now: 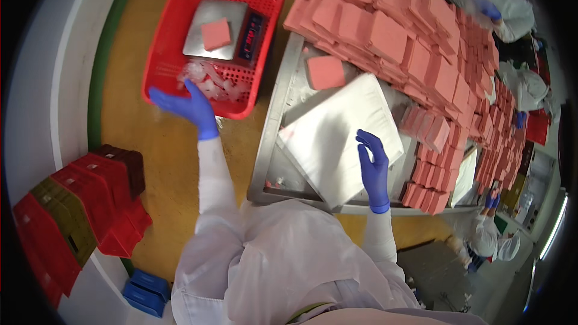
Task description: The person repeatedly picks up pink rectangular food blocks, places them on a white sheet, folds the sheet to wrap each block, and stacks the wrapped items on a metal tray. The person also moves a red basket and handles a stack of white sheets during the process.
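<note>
My left hand [187, 106], in a blue glove, is spread and empty over the near left edge of a red plastic basket [160, 61]. Inside that basket a digital scale with a steel plate [194, 45] carries one square pink slab [216, 34], and crumpled clear plastic [212, 82] lies beside it. My right hand [372, 162], also gloved in blue, hovers empty with curved fingers over the right part of a white board [334, 140], which lies turned at an angle on a steel table [266, 144]. A single pink slab [326, 72] rests on the table beyond the board.
Large stacks of pink slabs [388, 36] cover the table's far and right parts, with a shorter row [424, 127] near the board. Red and olive crates [99, 194] stand at the left, blue bins [146, 293] below them. Several gloved co-workers [505, 4] are along the table.
</note>
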`<action>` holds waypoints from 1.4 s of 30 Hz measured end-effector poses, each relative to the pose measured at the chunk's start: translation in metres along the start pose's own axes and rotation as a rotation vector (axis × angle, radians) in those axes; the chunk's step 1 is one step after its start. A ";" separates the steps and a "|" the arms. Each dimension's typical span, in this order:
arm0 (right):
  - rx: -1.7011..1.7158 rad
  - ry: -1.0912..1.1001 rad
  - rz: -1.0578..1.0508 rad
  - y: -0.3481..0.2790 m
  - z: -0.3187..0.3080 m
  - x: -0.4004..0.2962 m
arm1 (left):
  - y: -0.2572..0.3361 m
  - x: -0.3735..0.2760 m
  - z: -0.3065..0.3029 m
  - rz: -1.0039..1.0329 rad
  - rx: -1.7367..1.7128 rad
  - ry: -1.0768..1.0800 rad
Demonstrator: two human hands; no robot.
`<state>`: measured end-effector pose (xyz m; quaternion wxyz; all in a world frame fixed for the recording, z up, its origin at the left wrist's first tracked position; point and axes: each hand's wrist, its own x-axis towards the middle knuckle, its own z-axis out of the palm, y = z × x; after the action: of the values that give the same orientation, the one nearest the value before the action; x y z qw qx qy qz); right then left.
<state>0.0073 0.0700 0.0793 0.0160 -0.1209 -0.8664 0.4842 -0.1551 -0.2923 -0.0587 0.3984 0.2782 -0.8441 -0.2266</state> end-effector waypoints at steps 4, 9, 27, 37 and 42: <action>-0.059 0.105 0.168 0.026 -0.055 -0.042 | -0.030 0.038 0.094 0.013 -0.217 -0.410; -0.178 0.363 0.375 0.051 -0.118 -0.130 | -0.060 0.059 0.220 -0.230 0.000 -0.744; 0.469 0.102 0.074 -0.007 -0.039 -0.029 | 0.109 -0.015 -0.036 -0.746 -1.005 -1.298; 1.142 0.114 0.019 -0.050 -0.094 -0.028 | 0.186 -0.220 -0.207 0.427 -0.683 -1.483; 0.714 0.210 -0.289 -0.075 -0.116 -0.033 | 0.159 -0.245 -0.205 1.040 -0.316 -1.460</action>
<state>0.0418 0.1217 0.2072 0.2133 -0.0334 -0.6453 0.7328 0.0919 -0.0476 0.0225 -0.1496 -0.4080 -0.8649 -0.2512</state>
